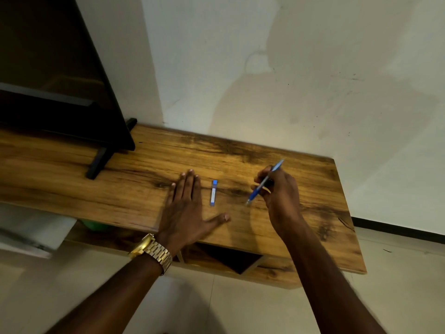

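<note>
A blue mechanical pencil or pen (265,182) is gripped in my right hand (280,194), tip pointing down-left just above the wooden top (144,169). A small flat blue and white case (213,192) lies on the wood between my hands. My left hand (186,206) rests flat on the wood with straight fingers and the thumb spread toward the case, not touching it. A gold watch sits on that wrist.
A black television (60,75) on a black foot (97,162) stands at the left of the wooden cabinet. The wall rises right behind. An open dark compartment (228,257) shows under the top. Pale floor tiles lie below and to the right.
</note>
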A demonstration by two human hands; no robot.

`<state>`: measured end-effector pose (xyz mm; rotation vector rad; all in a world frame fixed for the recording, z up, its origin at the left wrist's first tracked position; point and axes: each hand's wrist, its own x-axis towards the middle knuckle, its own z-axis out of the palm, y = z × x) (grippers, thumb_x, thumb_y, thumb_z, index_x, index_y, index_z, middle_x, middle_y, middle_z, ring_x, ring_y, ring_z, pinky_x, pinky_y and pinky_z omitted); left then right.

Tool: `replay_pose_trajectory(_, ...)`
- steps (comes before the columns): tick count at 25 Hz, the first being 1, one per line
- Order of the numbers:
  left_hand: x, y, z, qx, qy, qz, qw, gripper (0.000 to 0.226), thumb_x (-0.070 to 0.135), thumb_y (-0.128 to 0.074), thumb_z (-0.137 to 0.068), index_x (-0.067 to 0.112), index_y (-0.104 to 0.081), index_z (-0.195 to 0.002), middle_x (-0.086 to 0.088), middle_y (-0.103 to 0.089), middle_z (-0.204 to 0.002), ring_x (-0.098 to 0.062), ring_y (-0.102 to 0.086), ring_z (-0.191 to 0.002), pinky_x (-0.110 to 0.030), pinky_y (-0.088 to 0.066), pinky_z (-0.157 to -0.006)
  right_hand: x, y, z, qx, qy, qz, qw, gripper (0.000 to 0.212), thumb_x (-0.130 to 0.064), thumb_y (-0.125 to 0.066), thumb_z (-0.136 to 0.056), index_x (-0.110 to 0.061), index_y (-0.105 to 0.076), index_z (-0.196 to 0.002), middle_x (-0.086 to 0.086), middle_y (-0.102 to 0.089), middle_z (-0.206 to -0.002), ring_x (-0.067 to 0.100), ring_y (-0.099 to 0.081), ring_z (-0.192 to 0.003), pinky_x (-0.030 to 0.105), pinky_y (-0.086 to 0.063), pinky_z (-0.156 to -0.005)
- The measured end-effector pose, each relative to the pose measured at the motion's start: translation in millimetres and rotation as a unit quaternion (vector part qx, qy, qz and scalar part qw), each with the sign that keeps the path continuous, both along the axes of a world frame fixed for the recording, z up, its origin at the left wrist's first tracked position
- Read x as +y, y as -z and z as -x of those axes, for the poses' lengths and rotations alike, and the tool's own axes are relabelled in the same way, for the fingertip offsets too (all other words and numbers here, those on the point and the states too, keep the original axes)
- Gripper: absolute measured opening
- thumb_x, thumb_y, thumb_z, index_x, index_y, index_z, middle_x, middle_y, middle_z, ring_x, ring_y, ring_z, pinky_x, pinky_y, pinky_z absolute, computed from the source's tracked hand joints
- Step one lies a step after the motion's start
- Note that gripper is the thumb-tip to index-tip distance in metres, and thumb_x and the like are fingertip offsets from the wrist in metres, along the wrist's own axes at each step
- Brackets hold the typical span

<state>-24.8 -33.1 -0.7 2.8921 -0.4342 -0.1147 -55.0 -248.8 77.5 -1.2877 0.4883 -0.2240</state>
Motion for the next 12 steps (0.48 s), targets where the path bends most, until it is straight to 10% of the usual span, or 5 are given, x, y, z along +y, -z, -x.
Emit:
replay_pose_trajectory(7, 1, 2, -1, 0.003, 0.006, 0.0, 1.0, 0.145, 0.109, -0.017, -0.07, 0.01, 0.016, -0.171, -0.012, 0.024, -0.18, -0.028, 0.016, -0.169, -0.051, 0.001, -0.137, 39, -45, 19, -0.207, -0.075, -0.038, 0.975, 0.047, -0.015, -0.046, -0.115, -0.032, -0.039, -0.159, 0.016, -0.079, -0.116, 0.031, -0.078, -0.099, 0.048, -0.063, -0.092)
replay_pose_trajectory(12, 1, 4, 0, -0.003, 0.006, 0.001, 1.0, 0.143, 0.107, -0.021, -0.074, 0.009, 0.012, -0.172, -0.012, 0.022, -0.181, -0.029, 0.014, -0.169, -0.051, 0.0, -0.138, 50, -52, 27, -0.21, -0.086, -0.078, 0.971, 0.052, -0.015, -0.045, -0.115, -0.035, -0.032, -0.161, 0.014, -0.077, -0.119, 0.026, -0.076, -0.089, 0.04, -0.064, -0.075)
